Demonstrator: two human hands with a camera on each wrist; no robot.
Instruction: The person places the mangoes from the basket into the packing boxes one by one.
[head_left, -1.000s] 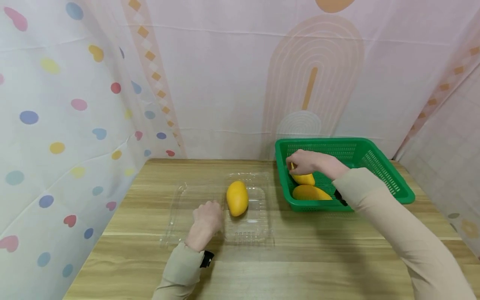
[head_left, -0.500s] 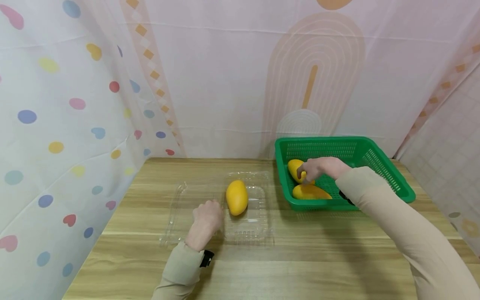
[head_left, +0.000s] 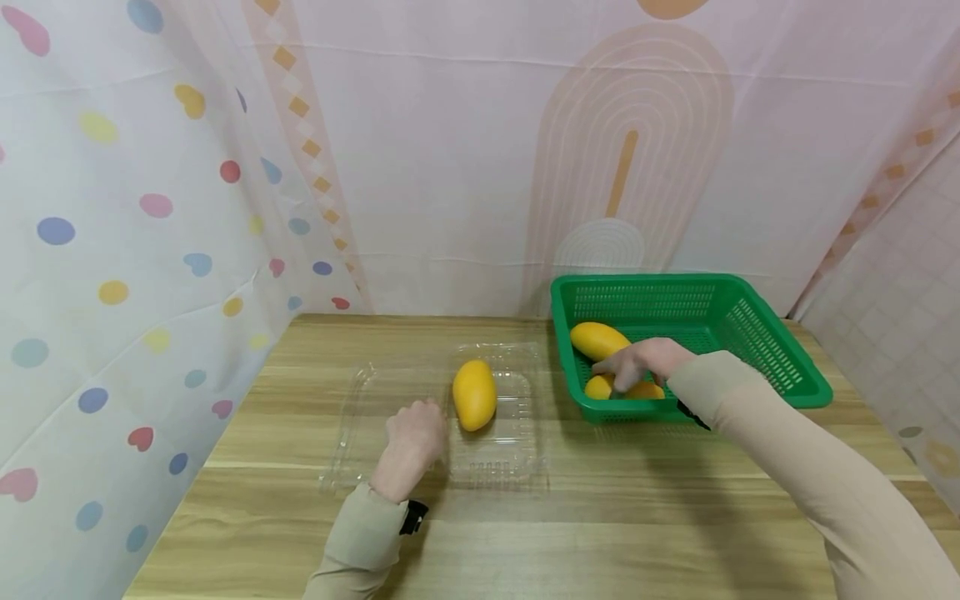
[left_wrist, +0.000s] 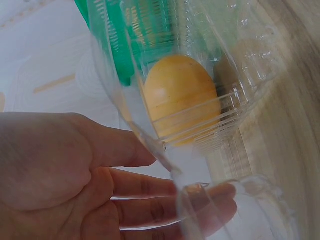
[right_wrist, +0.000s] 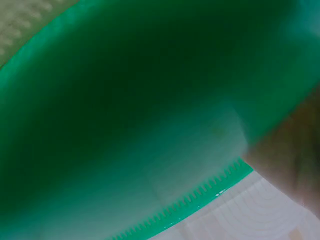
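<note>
The nearer mango [head_left: 598, 387] lies by the near wall of the green plastic basket [head_left: 765, 333], half hidden by the right hand [head_left: 648, 360], whose fingers have shifted onto it from the farther mango [head_left: 598, 340], now turned more sideways; blur in the right-wrist view leaves their grip untold. Slotted floor stretches rightward inside the basket's raised rim. Leftward on the wooden desk [head_left: 570, 533], the clear clamshell [head_left: 498, 467] holds a third mango [head_left: 475, 396], the left hand [head_left: 415, 433] touching its edge with extended fingers, pinching or not I cannot tell.
</note>
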